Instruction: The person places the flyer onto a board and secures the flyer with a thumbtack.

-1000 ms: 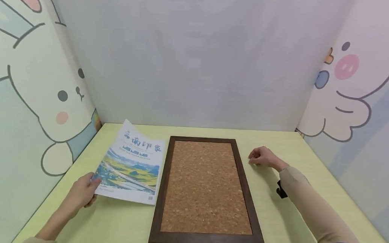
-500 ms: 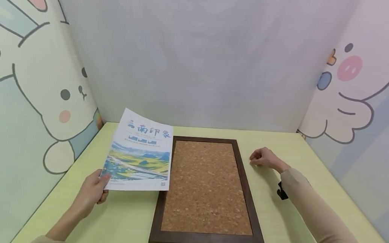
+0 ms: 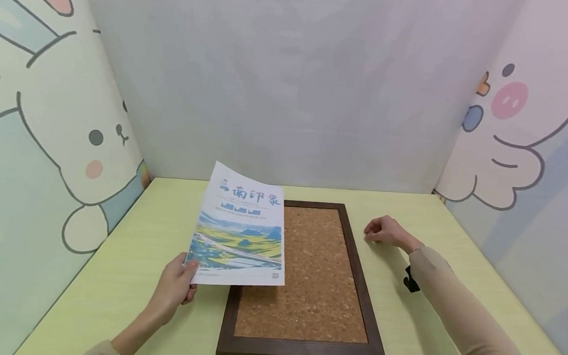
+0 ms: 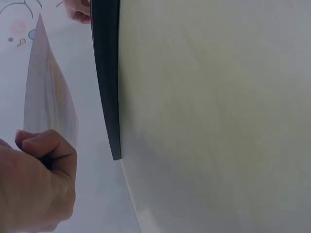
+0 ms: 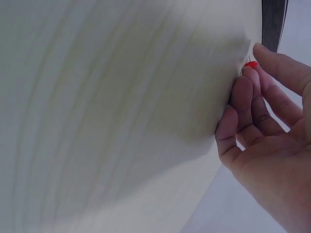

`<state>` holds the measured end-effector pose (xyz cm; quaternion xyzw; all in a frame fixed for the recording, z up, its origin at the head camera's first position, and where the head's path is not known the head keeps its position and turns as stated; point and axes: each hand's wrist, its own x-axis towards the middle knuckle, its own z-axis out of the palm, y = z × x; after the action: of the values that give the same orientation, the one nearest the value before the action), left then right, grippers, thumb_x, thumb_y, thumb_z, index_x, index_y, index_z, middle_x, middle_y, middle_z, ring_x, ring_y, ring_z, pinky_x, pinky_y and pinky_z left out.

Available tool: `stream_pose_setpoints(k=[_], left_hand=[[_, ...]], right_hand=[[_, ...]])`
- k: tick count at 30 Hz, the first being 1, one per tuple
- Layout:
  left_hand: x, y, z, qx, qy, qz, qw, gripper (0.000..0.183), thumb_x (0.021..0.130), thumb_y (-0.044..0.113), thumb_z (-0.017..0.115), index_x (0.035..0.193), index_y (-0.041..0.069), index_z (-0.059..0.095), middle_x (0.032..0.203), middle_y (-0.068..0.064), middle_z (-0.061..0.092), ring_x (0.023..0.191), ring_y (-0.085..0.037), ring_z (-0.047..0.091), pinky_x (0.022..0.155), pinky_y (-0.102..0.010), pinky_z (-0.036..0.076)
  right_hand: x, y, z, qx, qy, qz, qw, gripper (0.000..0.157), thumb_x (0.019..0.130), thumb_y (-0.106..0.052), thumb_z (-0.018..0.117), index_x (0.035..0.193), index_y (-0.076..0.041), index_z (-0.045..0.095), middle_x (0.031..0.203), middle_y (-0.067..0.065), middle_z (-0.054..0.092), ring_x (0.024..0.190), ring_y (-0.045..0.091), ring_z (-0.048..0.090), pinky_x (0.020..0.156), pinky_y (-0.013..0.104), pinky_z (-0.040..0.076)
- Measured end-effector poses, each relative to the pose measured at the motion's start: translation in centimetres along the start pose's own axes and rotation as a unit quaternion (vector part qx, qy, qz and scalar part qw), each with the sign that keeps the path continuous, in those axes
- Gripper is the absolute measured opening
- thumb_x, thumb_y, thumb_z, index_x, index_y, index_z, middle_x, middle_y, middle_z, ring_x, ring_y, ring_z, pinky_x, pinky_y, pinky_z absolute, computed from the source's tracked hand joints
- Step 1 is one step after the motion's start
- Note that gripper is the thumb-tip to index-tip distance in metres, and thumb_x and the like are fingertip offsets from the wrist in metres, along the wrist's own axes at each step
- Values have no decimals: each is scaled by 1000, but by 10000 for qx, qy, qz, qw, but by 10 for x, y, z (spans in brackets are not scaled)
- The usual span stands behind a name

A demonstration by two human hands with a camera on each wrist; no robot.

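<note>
A printed poster [image 3: 241, 229] with blue lettering and a landscape is in my left hand [image 3: 175, 282], the thumb on top of its lower left corner. The sheet hangs raised and tilted over the left part of the cork board [image 3: 325, 290], hiding its upper left. In the left wrist view the poster [image 4: 46, 92] shows at a steep angle above the curled left fingers. My right hand [image 3: 386, 231] rests low on the table right of the board, fingers bent. A red thumbtack [image 5: 251, 64], its point upward, sits between the right thumb and forefinger tips.
The cork board's dark brown frame [image 3: 302, 348] lies flat on the pale yellow table [image 3: 163, 213]. A grey-white wall [image 3: 290, 90] stands behind, with cartoon-printed panels at left and right. A small black object [image 3: 411, 281] shows at the right wrist.
My left hand has lifted the poster and carried it rightward, from beside the frame to over the cork board. The right hand has stayed in place.
</note>
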<state>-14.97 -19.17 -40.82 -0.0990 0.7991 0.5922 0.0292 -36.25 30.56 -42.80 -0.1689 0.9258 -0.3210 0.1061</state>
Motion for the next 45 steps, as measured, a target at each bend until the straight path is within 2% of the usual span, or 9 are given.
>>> stream_pose_setpoints(k=[6,15,25,33,45], left_hand=[[0,-7,2,-181,82,133,9997,27,105,14,32,121,-3,45,57,-1,44,43,-10,39,39,-21,31],[-3,-8,-2,-253,-61,418,9988,29,105,15,33,124,-3,46,58,-2,47,42,-10,41,38,-21,33],[-2,2,18,-459,-496,342,9971,28,105,16,32,121,-4,44,57,0,46,40,-7,40,38,-21,32],[-5,-1,32,-368,-816,384,9952,27,105,16,32,116,-5,44,58,0,47,41,-7,42,38,-20,35],[-6,-4,39,-387,-1117,317,9925,28,105,16,33,120,-6,43,59,-1,49,40,-7,46,36,-20,39]], right_hand=[[16,-25,12,-21,65,-92,9999,20,86,-9,70,98,7,68,83,13,68,68,11,54,59,23,46],[38,-61,29,-101,205,-216,9995,18,87,-10,70,96,5,68,81,12,67,66,13,55,58,26,46],[38,-59,29,-135,264,-222,9993,16,87,-8,69,95,5,69,80,13,68,65,14,57,58,27,47],[39,-59,31,-163,282,-191,9993,15,87,-8,69,95,5,68,80,13,67,66,15,57,59,28,48],[38,-60,31,-191,348,-224,9990,16,87,-8,68,95,6,68,80,14,68,66,15,58,59,27,47]])
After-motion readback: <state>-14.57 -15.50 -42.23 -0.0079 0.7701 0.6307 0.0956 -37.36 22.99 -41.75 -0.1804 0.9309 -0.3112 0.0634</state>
